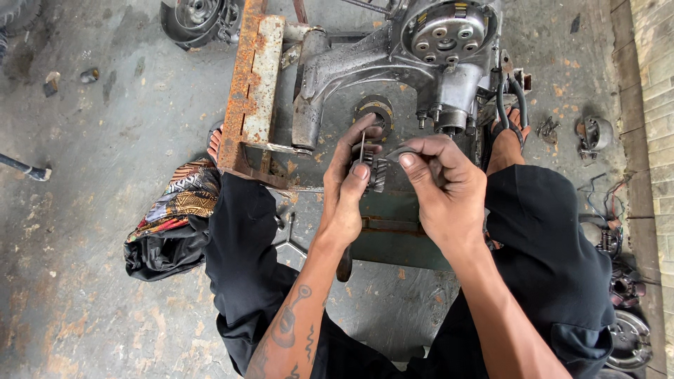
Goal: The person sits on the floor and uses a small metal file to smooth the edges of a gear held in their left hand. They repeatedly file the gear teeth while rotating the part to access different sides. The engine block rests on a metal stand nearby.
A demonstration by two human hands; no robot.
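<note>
My left hand [351, 182] grips a small dark metal gear cluster [374, 172] together with a thin metal pin that sticks up between its fingers. My right hand [442, 179] pinches a small curved metal piece [398, 151] against the gear's right side. Both hands hover above a grey aluminium engine case [421, 56] that rests on a rusty metal stand [253, 84]. A round bearing ring [375, 109] lies on the stand just beyond my fingers.
A patterned cloth [175, 210] lies on the concrete floor at the left. Loose engine parts and wires [604, 231] sit along the right by a brick wall. A wheel hub [196, 17] is at the top left. My sandalled foot [507, 137] rests beside the engine.
</note>
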